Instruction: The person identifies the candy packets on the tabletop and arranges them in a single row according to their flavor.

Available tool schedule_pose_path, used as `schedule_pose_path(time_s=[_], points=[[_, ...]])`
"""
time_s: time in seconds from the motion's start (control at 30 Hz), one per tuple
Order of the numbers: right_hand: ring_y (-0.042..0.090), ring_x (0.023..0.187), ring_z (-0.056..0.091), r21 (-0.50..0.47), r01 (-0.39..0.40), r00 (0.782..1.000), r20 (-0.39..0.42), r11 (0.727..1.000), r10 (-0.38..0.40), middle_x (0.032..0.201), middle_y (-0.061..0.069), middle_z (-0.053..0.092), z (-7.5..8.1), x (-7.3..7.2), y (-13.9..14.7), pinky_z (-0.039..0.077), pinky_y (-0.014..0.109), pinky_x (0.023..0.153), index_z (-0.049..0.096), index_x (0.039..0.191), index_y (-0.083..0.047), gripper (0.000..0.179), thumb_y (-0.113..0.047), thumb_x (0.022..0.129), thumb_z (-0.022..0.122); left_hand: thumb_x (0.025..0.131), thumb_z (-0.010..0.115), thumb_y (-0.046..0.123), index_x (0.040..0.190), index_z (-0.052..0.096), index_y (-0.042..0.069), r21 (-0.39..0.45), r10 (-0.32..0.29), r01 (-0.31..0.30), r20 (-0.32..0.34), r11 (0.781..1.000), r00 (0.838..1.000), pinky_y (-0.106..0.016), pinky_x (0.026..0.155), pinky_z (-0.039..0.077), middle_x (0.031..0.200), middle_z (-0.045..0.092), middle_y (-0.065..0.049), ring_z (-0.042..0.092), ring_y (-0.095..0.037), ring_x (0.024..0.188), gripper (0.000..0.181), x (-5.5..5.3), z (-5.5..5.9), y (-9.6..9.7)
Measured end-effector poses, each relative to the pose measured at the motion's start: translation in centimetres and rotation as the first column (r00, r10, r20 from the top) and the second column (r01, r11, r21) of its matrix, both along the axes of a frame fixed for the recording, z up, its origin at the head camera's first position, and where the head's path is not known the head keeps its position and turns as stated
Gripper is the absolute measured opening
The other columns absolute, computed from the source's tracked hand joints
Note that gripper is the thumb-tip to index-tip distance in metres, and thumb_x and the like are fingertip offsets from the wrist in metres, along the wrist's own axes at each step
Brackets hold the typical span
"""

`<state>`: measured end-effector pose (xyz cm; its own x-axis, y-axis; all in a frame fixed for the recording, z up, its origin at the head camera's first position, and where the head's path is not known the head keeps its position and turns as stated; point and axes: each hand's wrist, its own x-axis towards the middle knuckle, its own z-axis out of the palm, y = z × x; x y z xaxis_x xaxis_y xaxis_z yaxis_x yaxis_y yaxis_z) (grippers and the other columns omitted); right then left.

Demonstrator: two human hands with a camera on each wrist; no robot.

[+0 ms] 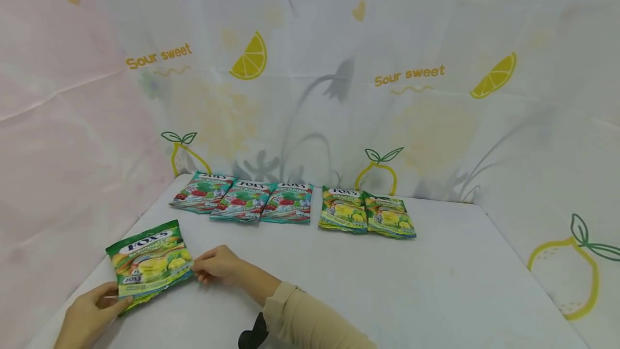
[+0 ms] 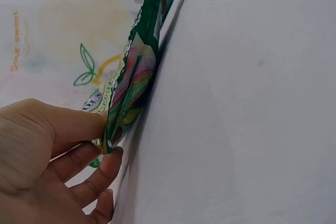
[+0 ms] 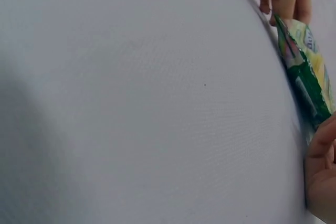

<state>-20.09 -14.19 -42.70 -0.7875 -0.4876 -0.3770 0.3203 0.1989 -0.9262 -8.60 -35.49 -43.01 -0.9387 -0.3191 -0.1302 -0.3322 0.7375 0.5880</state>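
Between both hands a green-and-yellow Fox's candy bag (image 1: 154, 264) is held tilted at the left side of the white table. My left hand (image 1: 92, 311) pinches its lower left corner between thumb and fingers. At the lower right corner, my right hand (image 1: 218, 265) pinches the edge with its fingertips. The left wrist view shows the bag (image 2: 131, 77) edge-on, with the left hand (image 2: 58, 156) at its near corner. In the right wrist view the right hand (image 3: 321, 169) is partly cut off by the frame's edge, at the near end of the bag (image 3: 307, 77).
Along the table's back lie three teal Fox's bags (image 1: 241, 200) side by side, overlapping slightly. Right of them sit two more yellow-green bags (image 1: 344, 210). A lemon-print cloth (image 1: 310, 96) hangs behind the table (image 1: 387, 284). A black object (image 1: 254, 333) shows by the right sleeve.
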Motion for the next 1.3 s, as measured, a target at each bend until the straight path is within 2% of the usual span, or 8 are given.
schedule_pose_path(time_s=[0.17,0.27,0.47,0.57,0.63,0.8,1.07,1.3], points=[[0.008,0.042,0.043,0.031,0.025,0.994,-0.108,0.999,-0.022,0.057,0.000,0.053,0.1,0.4,0.3,0.036,0.016,0.039,0.071,0.085,-0.001,0.004,-0.004,0.083,0.070,0.084,0.069,0.020,0.112,0.048,-0.023,-0.055,-0.034,0.028,-0.106,0.998,0.994,-0.030,0.061,0.049,0.090,0.065,-0.027,0.064,-0.027,0.073,0.055,-0.3,0.2,0.8],[0.007,0.041,0.042,0.045,0.050,0.987,-0.154,0.998,-0.042,0.057,-0.002,0.054,0.2,0.7,0.6,0.035,0.016,0.039,0.072,0.086,0.000,0.007,-0.004,0.081,0.072,0.085,0.068,0.019,0.113,0.048,-0.023,-0.050,-0.046,0.040,-0.125,0.998,0.991,-0.029,0.061,0.050,0.091,0.065,-0.027,0.064,-0.023,0.071,0.053,-0.3,0.2,1.1],[0.006,0.040,0.042,0.031,0.071,0.978,-0.196,0.997,-0.063,0.059,-0.003,0.058,0.2,0.8,1.2,0.036,0.015,0.039,0.074,0.086,-0.001,0.006,-0.003,0.080,0.072,0.083,0.069,0.013,0.110,0.052,-0.022,-0.054,-0.057,0.047,-0.200,0.997,0.978,-0.022,0.059,0.049,0.087,0.067,-0.023,0.053,0.004,0.063,0.047,-0.2,0.2,2.0],[0.006,0.040,0.042,0.018,0.052,0.972,-0.231,0.999,-0.046,0.060,-0.004,0.059,0.1,0.8,1.8,0.036,0.014,0.040,0.075,0.088,0.000,0.008,-0.003,0.081,0.072,0.082,0.070,0.011,0.110,0.053,-0.021,-0.047,-0.063,0.054,-0.230,0.997,0.971,-0.020,0.059,0.049,0.086,0.067,-0.023,0.048,0.010,0.063,0.046,-0.2,0.2,2.5],[0.006,0.041,0.042,0.023,0.033,0.964,-0.265,0.999,-0.026,0.058,-0.004,0.057,0.2,0.8,2.2,0.036,0.015,0.041,0.075,0.089,0.000,0.009,-0.004,0.081,0.071,0.083,0.070,0.011,0.111,0.053,-0.022,-0.035,-0.069,0.063,-0.224,0.997,0.972,-0.020,0.059,0.049,0.088,0.067,-0.024,0.049,0.009,0.063,0.046,-0.3,0.3,2.8],[0.006,0.041,0.044,0.030,-0.023,0.939,-0.342,0.999,0.032,0.054,-0.002,0.055,0.1,0.7,3.4,0.035,0.016,0.042,0.075,0.092,0.000,0.012,-0.007,0.083,0.070,0.082,0.071,0.009,0.109,0.055,-0.021,-0.039,-0.070,0.062,-0.262,0.997,0.962,-0.020,0.058,0.049,0.085,0.067,-0.022,0.049,0.009,0.063,0.043,-0.4,0.4,3.8],[0.004,0.043,0.046,-0.009,-0.089,0.908,-0.413,0.996,0.077,0.063,-0.003,0.062,0.3,0.7,4.8,0.037,0.015,0.043,0.072,0.097,0.004,0.017,-0.007,0.085,0.067,0.078,0.072,0.007,0.103,0.061,-0.017,-0.068,-0.060,0.039,-0.337,0.997,0.940,-0.020,0.056,0.048,0.081,0.068,-0.020,0.046,0.011,0.062,0.037,-0.1,0.4,4.8],[0.000,0.044,0.047,-0.020,-0.146,0.845,-0.522,0.989,0.114,0.078,0.004,0.069,0.8,1.0,6.0,0.040,0.013,0.044,0.070,0.099,0.007,0.019,-0.005,0.087,0.065,0.075,0.074,0.001,0.099,0.064,-0.016,-0.025,-0.027,0.018,-0.409,1.000,0.912,-0.017,0.055,0.047,0.079,0.068,-0.019,0.047,0.011,0.061,0.031,0.2,0.4,5.8]])
